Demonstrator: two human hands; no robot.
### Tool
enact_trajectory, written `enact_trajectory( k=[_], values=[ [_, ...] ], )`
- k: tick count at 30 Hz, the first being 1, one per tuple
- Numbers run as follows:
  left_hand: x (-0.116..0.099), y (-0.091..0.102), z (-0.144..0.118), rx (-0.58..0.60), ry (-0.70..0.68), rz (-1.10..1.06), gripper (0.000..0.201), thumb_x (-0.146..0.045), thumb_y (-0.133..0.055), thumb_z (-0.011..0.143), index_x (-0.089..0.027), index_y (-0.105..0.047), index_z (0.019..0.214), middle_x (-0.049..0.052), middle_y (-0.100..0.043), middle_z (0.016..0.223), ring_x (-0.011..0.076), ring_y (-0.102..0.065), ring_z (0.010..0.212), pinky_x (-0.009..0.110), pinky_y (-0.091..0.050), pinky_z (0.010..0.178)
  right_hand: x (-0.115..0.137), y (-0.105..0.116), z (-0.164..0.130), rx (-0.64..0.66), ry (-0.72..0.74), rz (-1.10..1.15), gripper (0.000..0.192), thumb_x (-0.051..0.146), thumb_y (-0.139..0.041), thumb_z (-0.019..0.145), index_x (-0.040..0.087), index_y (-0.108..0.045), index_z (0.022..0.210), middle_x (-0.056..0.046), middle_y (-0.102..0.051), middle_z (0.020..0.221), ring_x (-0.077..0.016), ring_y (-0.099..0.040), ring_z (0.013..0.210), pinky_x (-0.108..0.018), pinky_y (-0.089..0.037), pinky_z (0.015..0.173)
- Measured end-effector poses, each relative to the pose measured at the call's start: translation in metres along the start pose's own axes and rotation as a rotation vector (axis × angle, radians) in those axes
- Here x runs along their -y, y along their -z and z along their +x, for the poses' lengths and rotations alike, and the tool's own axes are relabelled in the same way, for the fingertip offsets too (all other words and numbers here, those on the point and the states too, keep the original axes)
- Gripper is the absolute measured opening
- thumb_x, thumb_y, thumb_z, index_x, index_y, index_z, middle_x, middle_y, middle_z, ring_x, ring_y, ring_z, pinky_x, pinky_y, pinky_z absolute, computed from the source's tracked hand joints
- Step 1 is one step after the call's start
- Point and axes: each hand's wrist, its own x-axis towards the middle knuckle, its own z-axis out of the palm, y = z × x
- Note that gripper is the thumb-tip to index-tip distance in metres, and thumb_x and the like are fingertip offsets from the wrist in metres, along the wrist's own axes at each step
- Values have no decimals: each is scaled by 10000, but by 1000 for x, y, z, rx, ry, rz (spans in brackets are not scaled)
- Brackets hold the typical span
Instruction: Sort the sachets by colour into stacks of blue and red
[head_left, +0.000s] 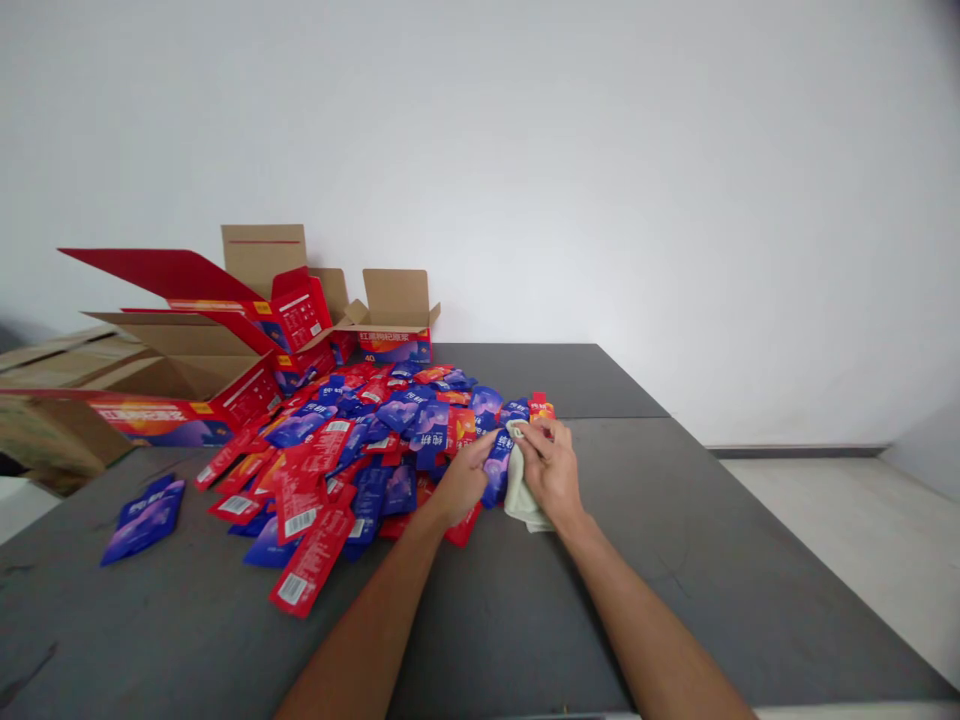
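Note:
A heap of red and blue foil sachets covers the middle of the grey table. My left hand pinches a blue sachet at the heap's right edge. My right hand grips a pale green cloth and presses it against that same sachet. Both hands meet just right of the pile.
Several opened red-and-blue cardboard boxes stand at the back left, one small open box behind the pile. A few stray blue sachets lie at the left. A white wall rises behind the table; pale floor shows on the right.

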Motion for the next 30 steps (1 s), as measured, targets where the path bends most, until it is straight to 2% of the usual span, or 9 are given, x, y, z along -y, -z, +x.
enact_trajectory(
  k=[2,4,10,15,20,23,25,27,30],
  values=[
    [0,-1,0,42,0,12,815,23,-458,555,-225,-627,1313,56,-703,1212,238,-559,1258,403,-368,1114,-3,1,1,-15,30,-10,243,267,-565,952,294,-736,1123,-79,-614,1082,-228,-535,992,-401,-480,859],
    [1,-1,-1,24,-8,12,824,25,-459,553,-222,-619,1322,63,-699,1221,239,-566,1250,392,-378,1101,-4,0,1,14,65,2,250,252,-557,954,293,-733,1128,-79,-621,1102,-228,-538,1010,-404,-479,877],
    [9,8,1,-178,-31,-27,718,7,-539,594,-198,-623,1277,84,-710,1177,236,-630,1122,316,-490,905,9,-8,-7,221,173,69,298,173,-513,949,290,-722,1127,-73,-629,1132,-227,-551,1064,-413,-471,938],
    [5,8,3,-314,-78,-106,541,-62,-595,656,-189,-634,1180,65,-728,1064,197,-673,969,304,-502,846,22,-12,-13,337,191,78,346,145,-496,935,287,-687,1187,-83,-608,1175,-236,-531,1110,-420,-465,959],
    [0,10,5,-490,-89,-22,439,-65,-594,636,-188,-668,1051,42,-725,1034,178,-662,931,276,-487,830,23,-11,-13,219,75,139,269,173,-481,954,242,-679,1123,-94,-607,1114,-224,-545,1067,-415,-467,966],
    [0,15,6,-586,-98,26,502,-57,-613,631,-205,-665,1108,32,-705,1064,173,-647,956,274,-475,856,22,-8,-10,136,-9,155,228,199,-480,961,226,-668,1087,-98,-606,1099,-225,-551,1061,-419,-467,968],
    [1,18,5,-645,-79,38,562,-74,-651,643,-226,-642,1185,21,-694,1028,165,-645,922,270,-471,839,24,-6,-8,126,-25,170,211,211,-485,961,226,-663,1071,-97,-609,1089,-226,-557,1059,-417,-472,963],
    [2,19,5,-656,-65,59,597,-101,-672,665,-241,-618,1243,6,-685,953,149,-639,848,258,-467,793,26,-5,-8,134,-12,192,204,210,-493,956,228,-659,1073,-95,-613,1093,-224,-562,1065,-412,-473,965],
    [7,17,5,-589,-54,81,526,-116,-663,690,-218,-652,1205,5,-691,900,134,-625,786,244,-459,742,29,-5,-8,147,9,222,206,197,-511,947,232,-657,1088,-89,-615,1106,-217,-567,1079,-401,-473,975]
  ],
)
